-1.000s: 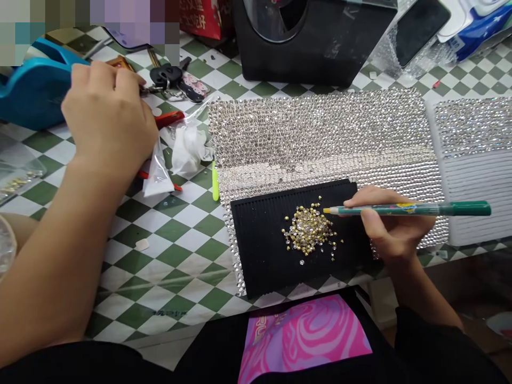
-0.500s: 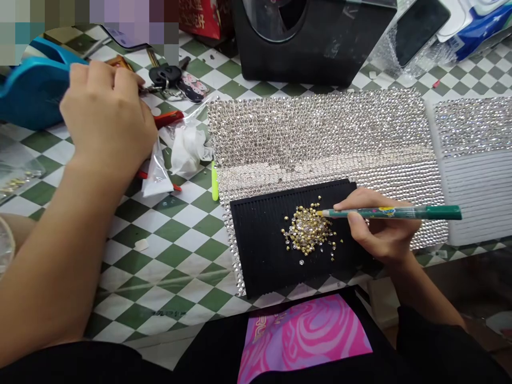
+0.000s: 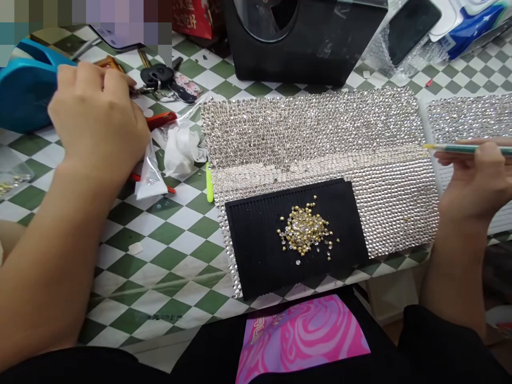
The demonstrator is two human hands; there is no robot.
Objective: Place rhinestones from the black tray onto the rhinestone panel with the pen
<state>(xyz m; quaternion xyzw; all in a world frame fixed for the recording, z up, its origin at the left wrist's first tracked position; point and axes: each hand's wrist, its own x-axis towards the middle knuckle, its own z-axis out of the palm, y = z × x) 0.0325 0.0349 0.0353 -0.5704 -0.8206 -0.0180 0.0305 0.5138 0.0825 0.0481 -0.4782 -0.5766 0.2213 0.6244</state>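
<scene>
My right hand (image 3: 476,181) is closed round a green pen-like tool (image 3: 460,149), its yellow tip over the right end of a sheet of silver rhinestones (image 3: 312,122). A black ridged tray (image 3: 260,256) lies on the sheet's lower part and bears a pile of gold and clear stones (image 3: 304,229). At the left, my left hand (image 3: 98,114) rests beside a blue object (image 3: 26,90) and red-handled tool (image 3: 161,120). Its fingers are curled and what they hold, if anything, is hidden. A second rhinestone sheet (image 3: 472,114) lies at the right edge, partly behind my right hand.
Keys (image 3: 157,74), a clear bag (image 3: 150,181) and crumpled white material (image 3: 180,152) lie near my left hand. A black box (image 3: 312,48) stands at the back. A phone (image 3: 414,29) on bubble wrap lies at the back right.
My right hand has moved from the stone pile on the tray to the right, taking the green tool to the sheets' border. The whole view has shifted slightly; my left hand keeps its place.
</scene>
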